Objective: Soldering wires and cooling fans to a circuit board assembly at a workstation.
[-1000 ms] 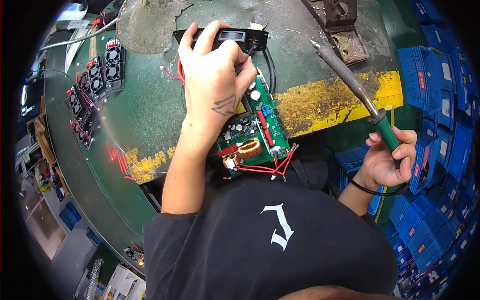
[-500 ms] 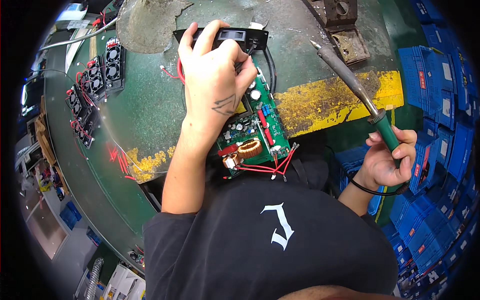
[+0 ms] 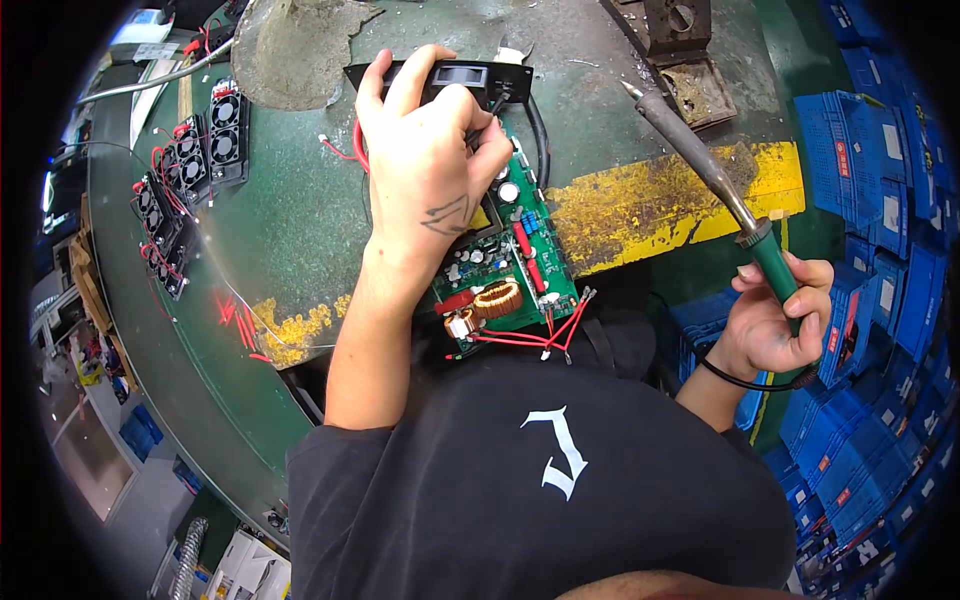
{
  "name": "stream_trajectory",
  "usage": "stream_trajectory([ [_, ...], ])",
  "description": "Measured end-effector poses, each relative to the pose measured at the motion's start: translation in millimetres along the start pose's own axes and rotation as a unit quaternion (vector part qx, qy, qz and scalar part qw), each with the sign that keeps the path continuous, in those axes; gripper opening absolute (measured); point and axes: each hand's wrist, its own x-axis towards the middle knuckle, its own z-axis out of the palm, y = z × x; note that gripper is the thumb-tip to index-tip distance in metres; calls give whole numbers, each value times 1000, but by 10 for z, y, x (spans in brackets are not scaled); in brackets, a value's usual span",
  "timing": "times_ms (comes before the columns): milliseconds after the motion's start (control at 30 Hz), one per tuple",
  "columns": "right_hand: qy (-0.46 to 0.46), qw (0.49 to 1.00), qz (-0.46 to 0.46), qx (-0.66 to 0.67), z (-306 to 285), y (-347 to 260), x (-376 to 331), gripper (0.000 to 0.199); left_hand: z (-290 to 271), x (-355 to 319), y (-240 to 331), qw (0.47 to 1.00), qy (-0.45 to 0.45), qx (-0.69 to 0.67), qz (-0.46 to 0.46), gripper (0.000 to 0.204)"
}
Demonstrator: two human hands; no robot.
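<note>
My right hand [image 3: 782, 310] is wrapped round the green handle of a soldering iron [image 3: 705, 170], its bare tip pointing up and to the left, off the circuit board. My left hand [image 3: 428, 150] lies over the far end of the green circuit board [image 3: 548, 262], behind a black panel [image 3: 515, 82]. Its thumb and forefinger are pinched by the panel's cable entry; what they hold is hidden. The other fingers reach over the panel. A copper coil [image 3: 497, 299], red parts and red wires [image 3: 520, 342] show at the board's near end. A black cable [image 3: 542, 145] loops from the panel's right side.
Several black fans [image 3: 227, 130] with red wires lie at the left of the green bench. Short red tubes [image 3: 237, 318] are scattered near its left edge. A metal iron stand [image 3: 697, 85] stands at the back right. Blue crates [image 3: 845, 150] are stacked along the right.
The board and panel have shifted very slightly left, and the panel has tilted a little under my left hand. My right hand and the soldering iron are held still.
</note>
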Motion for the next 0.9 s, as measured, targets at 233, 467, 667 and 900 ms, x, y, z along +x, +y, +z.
stream_trajectory([
  [233,3,1000,7,12,-69,-41,4,33,-33,35,24,1000,-6,-20,-11,15],
  [467,-20,992,15,121,-380,-96,-54,29,-322,-288,173,993,52,94,-40,23],
  [667,-10,998,-8,69,-582,-65,46,31,-551,-561,274,986,138,45,-85,14],
  [900,-30,994,-94,52,-420,-119,276,34,-1201,-700,394,940,319,-26,-121,17],
])
